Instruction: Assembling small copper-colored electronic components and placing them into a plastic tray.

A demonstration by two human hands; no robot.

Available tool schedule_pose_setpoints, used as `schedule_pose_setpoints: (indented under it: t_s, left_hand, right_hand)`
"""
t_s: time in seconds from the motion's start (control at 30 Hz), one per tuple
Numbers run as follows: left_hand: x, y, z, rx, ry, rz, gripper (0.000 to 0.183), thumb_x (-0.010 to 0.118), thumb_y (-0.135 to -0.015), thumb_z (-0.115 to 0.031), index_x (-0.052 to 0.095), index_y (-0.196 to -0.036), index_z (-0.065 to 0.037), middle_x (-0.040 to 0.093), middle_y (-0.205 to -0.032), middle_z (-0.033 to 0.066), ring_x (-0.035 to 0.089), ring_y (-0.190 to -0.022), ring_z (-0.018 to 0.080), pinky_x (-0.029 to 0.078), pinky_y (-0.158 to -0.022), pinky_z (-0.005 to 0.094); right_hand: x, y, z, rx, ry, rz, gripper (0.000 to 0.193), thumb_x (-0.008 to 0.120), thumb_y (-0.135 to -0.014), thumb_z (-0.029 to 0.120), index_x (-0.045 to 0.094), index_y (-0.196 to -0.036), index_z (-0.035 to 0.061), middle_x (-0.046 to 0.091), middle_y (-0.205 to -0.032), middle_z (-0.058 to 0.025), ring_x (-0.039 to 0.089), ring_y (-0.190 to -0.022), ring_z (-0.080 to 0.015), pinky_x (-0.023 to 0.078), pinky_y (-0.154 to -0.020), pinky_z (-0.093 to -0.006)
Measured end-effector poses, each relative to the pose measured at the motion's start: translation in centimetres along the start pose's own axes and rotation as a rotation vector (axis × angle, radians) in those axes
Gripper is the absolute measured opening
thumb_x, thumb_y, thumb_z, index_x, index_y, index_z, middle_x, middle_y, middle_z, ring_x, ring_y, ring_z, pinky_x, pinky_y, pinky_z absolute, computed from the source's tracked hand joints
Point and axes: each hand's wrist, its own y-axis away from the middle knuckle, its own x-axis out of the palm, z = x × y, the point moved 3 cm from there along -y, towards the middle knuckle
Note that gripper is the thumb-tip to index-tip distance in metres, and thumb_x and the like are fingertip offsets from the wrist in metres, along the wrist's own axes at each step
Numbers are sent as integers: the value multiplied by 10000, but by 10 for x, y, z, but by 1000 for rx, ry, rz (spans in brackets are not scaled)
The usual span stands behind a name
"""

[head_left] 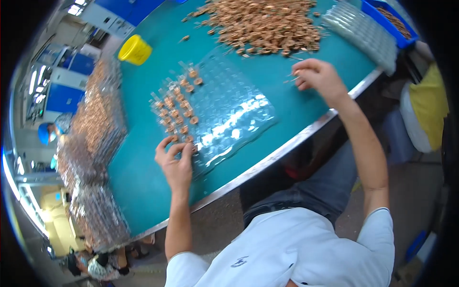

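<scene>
A clear plastic blister tray (228, 103) lies on the green table, with rows of small copper-coloured coils (178, 106) with wire legs filling its left part. My left hand (174, 165) rests at the tray's near left corner, fingers bent and apart, touching the last coils of the rows. Over the table to the right of the tray, my right hand (319, 80) pinches a small copper coil (296, 73) between thumb and fingers; thin wire legs stick out of it. Beyond the tray spreads a large heap of loose coils (267, 26).
Stacks of filled trays (95, 124) line the table's left end. A yellow cup (135, 50) stands at the far left. At the far right lie stacked clear trays (361, 33) and a blue bin (404, 40) holding brown parts. Other people (98, 265) are at the lower left.
</scene>
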Motion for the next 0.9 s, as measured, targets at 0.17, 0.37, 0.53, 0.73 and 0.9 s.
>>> schedule_pose_setpoints:
  t_s: [0.17,0.37,0.53,0.73,0.9]
  left_hand:
    - [9,7,-67,288,150,-163,368,760,-805,-110,622,-1140,-44,555,-1227,150,490,-1148,308,391,-953,414]
    - [53,4,-169,589,359,206,319,752,-803,-102,643,-1099,-54,588,-1154,116,528,-1100,280,462,-859,377]
    - [85,1,-192,755,480,468,201,732,-813,-100,666,-998,-58,622,-948,126,581,-909,316,471,-760,397]
    - [98,12,-204,884,405,522,170,647,-827,-3,671,-983,-63,529,-778,113,545,-769,304,447,-654,405]
    - [100,16,-209,826,517,655,246,626,-821,30,665,-1036,-81,530,-796,116,544,-781,337,465,-691,421]
  right_hand:
    - [-5,31,-1,-28,-16,0,224,667,-895,87,641,-1074,-45,660,-849,-65,630,-712,-94,520,-650,-222]
    - [5,80,12,-157,284,38,167,694,-873,71,694,-1023,-1,631,-886,-49,615,-721,-89,505,-650,-225]
    - [7,111,15,-165,216,53,151,709,-850,36,701,-994,-6,644,-862,-66,629,-726,-101,517,-665,-239]
    - [-5,128,-7,-67,-68,89,128,657,-899,16,656,-1015,-38,650,-870,-47,611,-728,-83,514,-654,-224]
    - [-9,137,-11,-147,-148,10,152,652,-916,36,635,-1050,-33,652,-872,-39,612,-736,-79,520,-661,-216]
